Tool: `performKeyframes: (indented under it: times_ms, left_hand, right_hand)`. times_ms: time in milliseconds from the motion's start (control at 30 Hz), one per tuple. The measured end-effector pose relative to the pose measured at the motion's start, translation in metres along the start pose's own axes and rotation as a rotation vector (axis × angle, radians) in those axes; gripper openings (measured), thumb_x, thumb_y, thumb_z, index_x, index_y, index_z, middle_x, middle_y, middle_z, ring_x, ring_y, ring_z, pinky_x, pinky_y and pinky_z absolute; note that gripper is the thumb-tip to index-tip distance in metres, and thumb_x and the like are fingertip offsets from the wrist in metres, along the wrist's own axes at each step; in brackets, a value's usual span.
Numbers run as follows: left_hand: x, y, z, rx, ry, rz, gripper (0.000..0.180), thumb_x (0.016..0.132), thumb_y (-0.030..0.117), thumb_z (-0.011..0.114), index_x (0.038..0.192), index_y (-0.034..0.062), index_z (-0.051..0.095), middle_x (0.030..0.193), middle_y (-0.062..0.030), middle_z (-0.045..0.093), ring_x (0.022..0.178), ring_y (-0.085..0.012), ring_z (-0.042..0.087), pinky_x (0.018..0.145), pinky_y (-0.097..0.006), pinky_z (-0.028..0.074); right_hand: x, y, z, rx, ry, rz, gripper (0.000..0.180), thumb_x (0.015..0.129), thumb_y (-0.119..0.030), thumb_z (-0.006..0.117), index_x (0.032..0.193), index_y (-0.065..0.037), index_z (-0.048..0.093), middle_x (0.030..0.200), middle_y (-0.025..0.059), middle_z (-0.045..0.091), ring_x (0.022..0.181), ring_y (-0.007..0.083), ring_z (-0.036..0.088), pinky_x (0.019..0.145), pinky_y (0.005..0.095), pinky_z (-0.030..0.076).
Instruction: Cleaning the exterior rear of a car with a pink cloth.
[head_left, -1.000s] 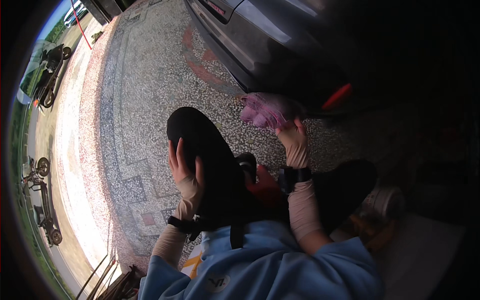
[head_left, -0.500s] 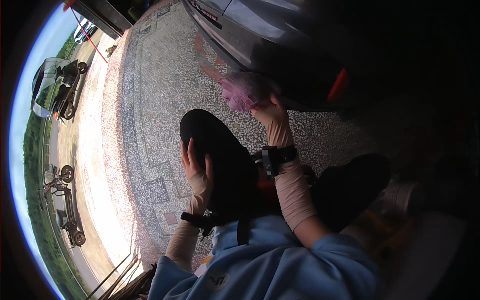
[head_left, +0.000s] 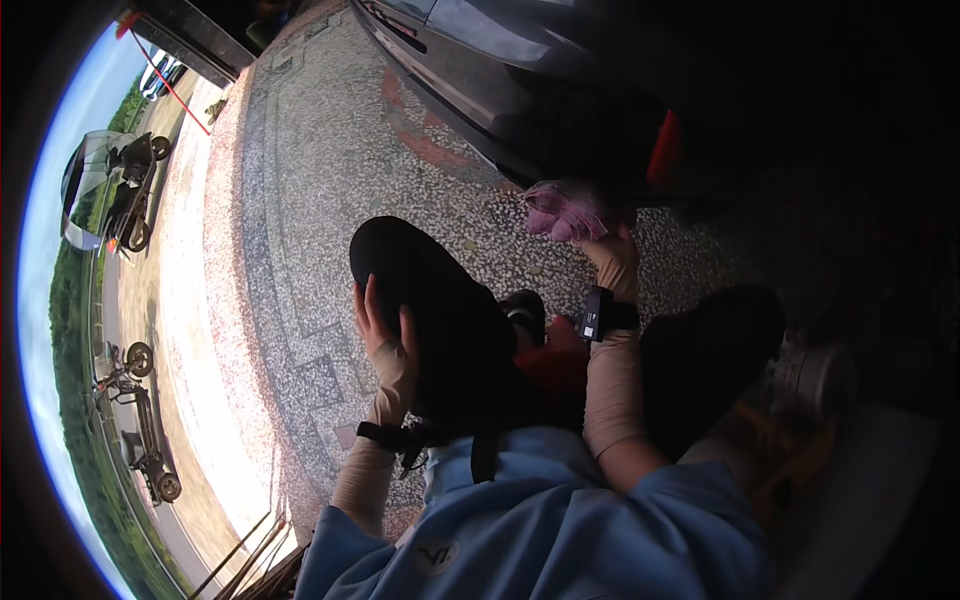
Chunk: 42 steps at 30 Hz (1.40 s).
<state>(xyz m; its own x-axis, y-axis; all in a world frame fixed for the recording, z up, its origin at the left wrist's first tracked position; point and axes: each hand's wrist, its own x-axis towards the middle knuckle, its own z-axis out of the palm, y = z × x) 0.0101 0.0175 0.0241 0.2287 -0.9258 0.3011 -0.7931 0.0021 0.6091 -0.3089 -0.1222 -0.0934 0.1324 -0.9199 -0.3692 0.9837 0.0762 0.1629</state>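
The right hand [head_left: 610, 258] is gripping the cloth [head_left: 564, 212] at the car's [head_left: 500, 105] near edge — work seemingly underway, how much is left not showing — while the left hand [head_left: 387, 350] is resting, fingers spread, on a knee [head_left: 395, 248].

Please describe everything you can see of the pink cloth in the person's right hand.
The pink cloth looks like soft fabric, pinkish-purple with darker stripes or folds on its right part. It is bunched up rather than spread flat, with rounded, crumpled lobes on its left. The right hand holds it from its lower right side, beside the lower edge of the dark car. Whether it touches the car is hard to tell in the shadow.
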Motion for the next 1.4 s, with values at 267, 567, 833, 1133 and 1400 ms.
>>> performKeyframes:
  times_ms: [267,567,833,1133,1400]
  left_hand:
    - [0.004,0.004,0.001,0.026,-0.014,0.032,0.055,0.086,0.015,0.051,0.136,0.0054,0.029,0.14,-0.0252,0.023,0.129,-0.0405,0.025,0.105,-0.044,0.025]
    - [0.004,0.002,0.006,-0.009,-0.009,0.022,0.05,0.09,0.016,0.048,0.135,0.0052,0.031,0.14,-0.0219,0.025,0.131,-0.0355,0.024,0.107,-0.041,0.021]
    - [0.005,-0.002,0.009,-0.018,-0.013,-0.005,0.054,0.087,0.015,0.05,0.135,0.0051,0.03,0.141,-0.0233,0.022,0.13,-0.0386,0.024,0.106,-0.043,0.023]
    - [0.009,0.004,0.01,-0.017,-0.033,-0.011,0.051,0.09,0.018,0.048,0.136,0.0047,0.03,0.141,-0.0223,0.021,0.131,-0.0356,0.022,0.107,-0.042,0.02]
    - [0.007,0.007,0.011,-0.043,-0.051,-0.036,0.051,0.09,0.019,0.047,0.136,0.005,0.028,0.141,-0.0235,0.02,0.132,-0.0371,0.02,0.107,-0.043,0.02]
  right_hand:
    - [-0.007,0.003,-0.003,0.176,-0.103,0.089,0.053,0.092,-0.031,0.029,0.139,-0.007,0.025,0.147,0.0089,0.019,0.135,0.0283,0.017,0.109,0.0483,0.011]
    - [0.014,-0.077,-0.072,0.178,-0.001,-0.067,0.05,0.089,-0.032,0.035,0.132,-0.006,0.038,0.138,0.0103,0.038,0.129,0.0277,0.031,0.108,0.0445,0.018]
    - [-0.013,-0.118,-0.062,0.018,0.506,-0.61,0.044,0.086,-0.028,0.051,0.122,-0.003,0.047,0.13,0.0088,0.046,0.119,0.0258,0.042,0.099,0.0397,0.03]
    - [0.0,-0.078,-0.033,-0.297,0.373,-0.496,0.039,0.081,-0.033,0.062,0.111,-0.008,0.055,0.116,0.0078,0.055,0.109,0.024,0.048,0.097,0.0406,0.029]
    - [0.004,-0.059,-0.03,-0.527,0.362,-0.543,0.045,0.078,-0.029,0.065,0.115,-0.009,0.051,0.114,0.008,0.054,0.107,0.0224,0.049,0.094,0.039,0.032]
